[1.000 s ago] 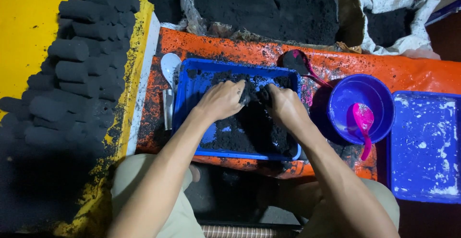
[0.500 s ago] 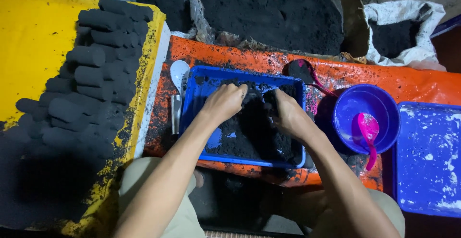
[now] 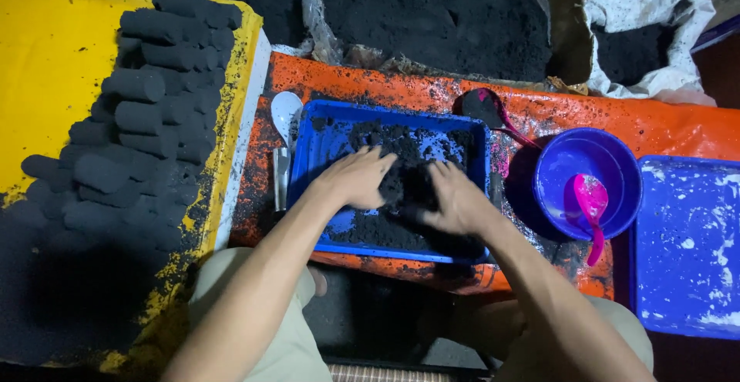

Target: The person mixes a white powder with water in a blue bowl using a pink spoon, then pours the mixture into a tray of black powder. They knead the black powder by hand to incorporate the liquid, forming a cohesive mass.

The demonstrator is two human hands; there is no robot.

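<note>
- Black powder lies heaped in the blue tray.
- Left hand presses flat on it, fingers spread, gripping nothing.
- Right hand likewise, just beside.

Both forearms bare, no sleeves in frame, no gloves, no watch or bands. Left hand and right hand: black powder smudged on the fingers and knuckles, heavier toward the fingertips at 12 o'clock; wrists and forearms look mostly clean. Nails not readable, too dark there. Legwear: light khaki/beige fabric over both thighs, left leg at 7 o'clock, right leg at 5 o'clock. Plain weave, no print or pockets seen. Probably shorts or trousers, hem is out of view so cannot tell which. Cloth looks dusty grey near the inner edges.
</note>
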